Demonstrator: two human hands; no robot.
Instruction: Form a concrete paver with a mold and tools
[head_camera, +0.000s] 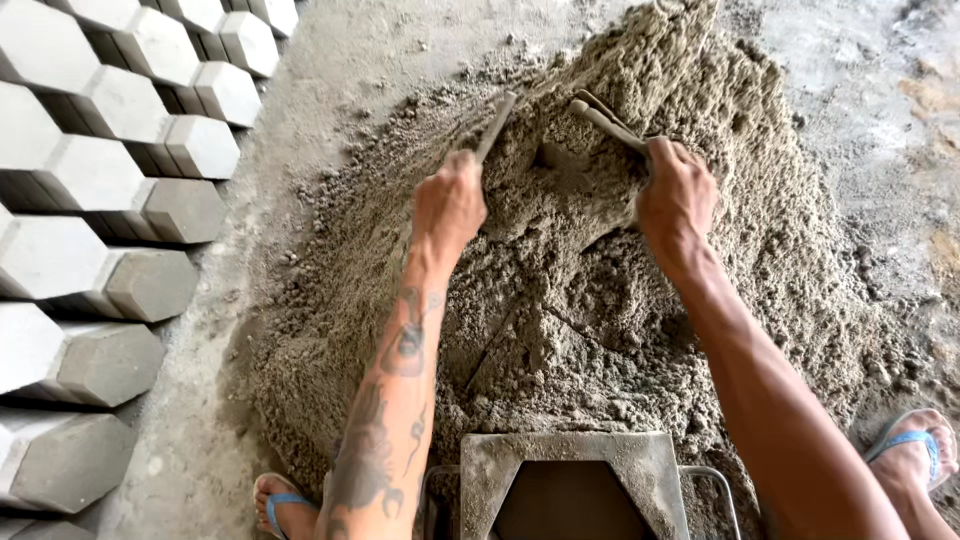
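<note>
On the far grey sand-cement heap (600, 250), our left hand (450, 205) and right hand (675, 195), apart, each grip a flat scraper; the near hexagonal metal mould (640, 465) sits unfilled, finished hexagonal blocks (90, 170) left.

Two scrapers (497, 125), one mould (573, 466)

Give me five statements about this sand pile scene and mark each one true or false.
1. Each hand grips a flat scraper dug into the pile. True: left hand holds the left scraper, right hand the right scraper.
2. Hexagonal blocks are stacked in rows on the left. True.
3. The metal mould is round. False: its opening is hexagonal.
4. The mould sits on top of the pile's peak. False: it stands at the near edge of the sand mix.
5. The feet are bare. False: they wear blue-strapped sandals.
</note>
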